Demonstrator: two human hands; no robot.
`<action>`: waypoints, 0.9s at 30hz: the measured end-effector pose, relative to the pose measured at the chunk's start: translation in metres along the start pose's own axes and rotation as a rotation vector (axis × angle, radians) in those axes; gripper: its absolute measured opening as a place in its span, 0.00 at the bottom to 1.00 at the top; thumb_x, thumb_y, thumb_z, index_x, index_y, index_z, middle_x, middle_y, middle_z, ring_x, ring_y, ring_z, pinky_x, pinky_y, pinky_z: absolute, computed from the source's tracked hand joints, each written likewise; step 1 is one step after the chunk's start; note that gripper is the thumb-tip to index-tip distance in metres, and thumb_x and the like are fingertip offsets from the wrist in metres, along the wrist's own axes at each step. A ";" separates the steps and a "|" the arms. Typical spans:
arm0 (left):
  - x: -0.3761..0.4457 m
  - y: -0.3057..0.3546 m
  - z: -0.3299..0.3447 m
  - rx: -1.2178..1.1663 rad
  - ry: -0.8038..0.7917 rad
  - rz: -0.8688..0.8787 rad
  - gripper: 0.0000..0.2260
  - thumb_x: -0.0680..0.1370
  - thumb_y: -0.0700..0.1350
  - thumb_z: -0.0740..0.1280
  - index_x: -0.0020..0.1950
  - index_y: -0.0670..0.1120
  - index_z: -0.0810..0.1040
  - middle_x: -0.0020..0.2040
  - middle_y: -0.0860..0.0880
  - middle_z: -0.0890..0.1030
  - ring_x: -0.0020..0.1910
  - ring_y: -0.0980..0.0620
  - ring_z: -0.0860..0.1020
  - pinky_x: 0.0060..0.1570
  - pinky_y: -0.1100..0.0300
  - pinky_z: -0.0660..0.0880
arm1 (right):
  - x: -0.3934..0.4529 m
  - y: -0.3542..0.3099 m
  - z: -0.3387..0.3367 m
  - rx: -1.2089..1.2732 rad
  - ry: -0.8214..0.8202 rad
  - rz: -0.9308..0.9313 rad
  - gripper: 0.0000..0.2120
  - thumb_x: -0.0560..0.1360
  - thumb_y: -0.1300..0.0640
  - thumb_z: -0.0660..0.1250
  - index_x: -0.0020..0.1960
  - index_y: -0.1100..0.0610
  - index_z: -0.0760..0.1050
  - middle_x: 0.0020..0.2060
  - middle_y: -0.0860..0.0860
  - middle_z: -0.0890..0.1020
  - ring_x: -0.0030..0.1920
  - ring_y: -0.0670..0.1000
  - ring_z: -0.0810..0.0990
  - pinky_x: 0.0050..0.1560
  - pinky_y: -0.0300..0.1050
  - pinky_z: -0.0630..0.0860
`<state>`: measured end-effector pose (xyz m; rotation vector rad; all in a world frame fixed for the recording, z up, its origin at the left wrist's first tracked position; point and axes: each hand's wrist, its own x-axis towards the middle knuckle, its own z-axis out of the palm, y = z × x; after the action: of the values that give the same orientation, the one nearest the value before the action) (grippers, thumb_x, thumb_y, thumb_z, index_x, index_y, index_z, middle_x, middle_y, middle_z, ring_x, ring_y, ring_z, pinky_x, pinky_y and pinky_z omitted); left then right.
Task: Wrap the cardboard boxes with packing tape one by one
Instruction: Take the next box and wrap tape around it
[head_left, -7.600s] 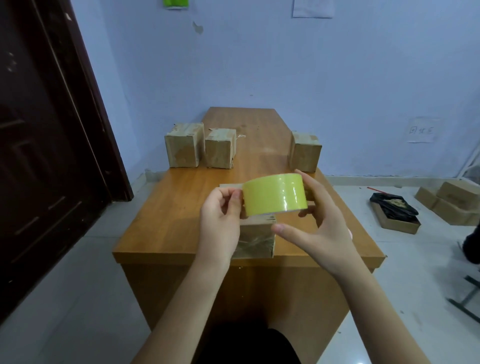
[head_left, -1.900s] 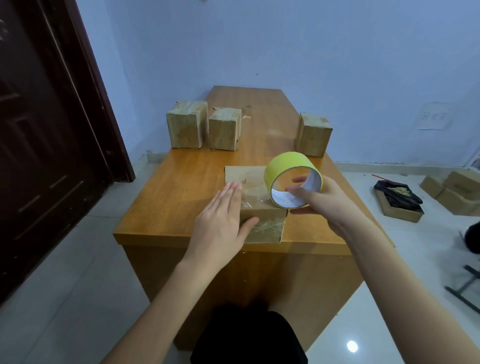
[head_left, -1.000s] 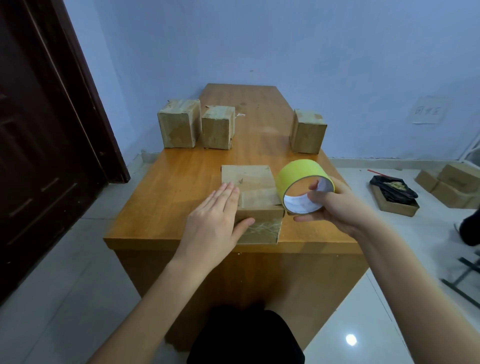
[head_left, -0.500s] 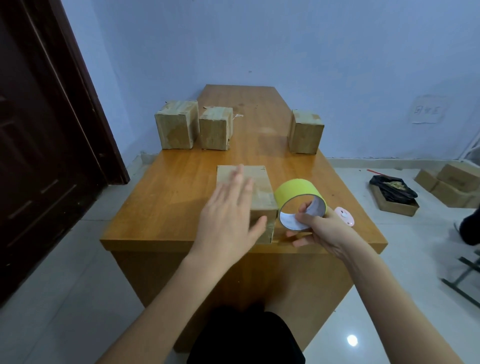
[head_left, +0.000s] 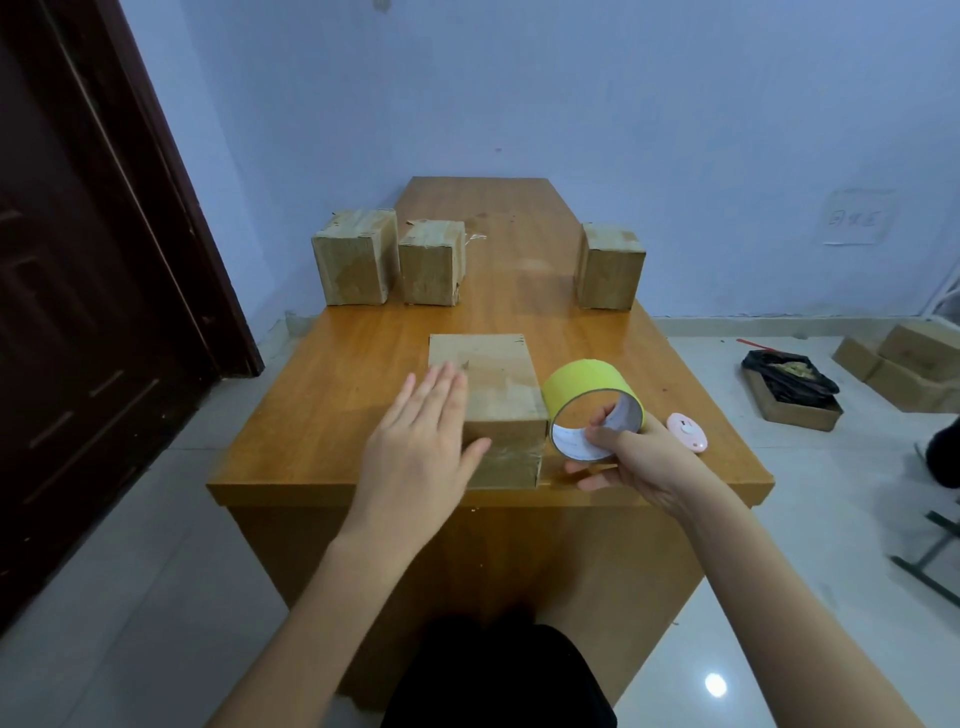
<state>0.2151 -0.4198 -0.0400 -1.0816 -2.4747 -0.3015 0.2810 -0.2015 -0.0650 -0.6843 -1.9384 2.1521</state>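
Observation:
A cardboard box (head_left: 493, 379) lies flat near the front edge of the wooden table (head_left: 332, 415). My left hand (head_left: 421, 441) rests on the box's left side with straight fingers and the thumb across its front face. My right hand (head_left: 628, 457) grips a yellow roll of packing tape (head_left: 587, 395), fingers curled through its core. The roll sits just right of the box, low by the tabletop. Shiny clear tape shows on the box's front face.
Two cardboard boxes (head_left: 356, 265) (head_left: 431, 262) stand at the back left of the table and another box (head_left: 610, 265) at the back right. A small pink round object (head_left: 687, 427) lies right of the roll. More boxes (head_left: 904, 364) and a black bag (head_left: 787, 374) lie on the floor.
My right hand brought the roll down from above the box to its right side near the tabletop. My left hand slid from the box's top toward its left side.

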 end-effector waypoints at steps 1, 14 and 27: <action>-0.002 -0.004 0.000 -0.002 -0.017 0.002 0.27 0.77 0.53 0.63 0.72 0.40 0.65 0.71 0.43 0.66 0.71 0.47 0.64 0.70 0.53 0.54 | 0.000 0.000 0.000 -0.007 -0.001 0.002 0.08 0.78 0.67 0.62 0.43 0.58 0.67 0.37 0.59 0.79 0.32 0.56 0.84 0.25 0.44 0.78; 0.024 0.031 0.018 0.064 -0.033 0.195 0.29 0.81 0.53 0.54 0.77 0.43 0.47 0.77 0.46 0.52 0.76 0.50 0.50 0.70 0.58 0.43 | -0.008 0.001 0.005 -0.030 0.029 -0.026 0.06 0.77 0.64 0.65 0.51 0.61 0.69 0.46 0.60 0.79 0.36 0.54 0.85 0.31 0.44 0.81; 0.022 0.029 0.008 -0.233 0.108 0.077 0.27 0.79 0.53 0.58 0.76 0.46 0.57 0.75 0.50 0.59 0.74 0.55 0.55 0.69 0.65 0.47 | -0.014 -0.003 0.036 0.070 -0.069 -0.152 0.11 0.78 0.49 0.65 0.56 0.54 0.77 0.43 0.50 0.86 0.40 0.50 0.84 0.36 0.41 0.78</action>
<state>0.2206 -0.3834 -0.0358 -1.2157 -2.3382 -0.6200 0.2776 -0.2390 -0.0569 -0.4414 -1.8713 2.1645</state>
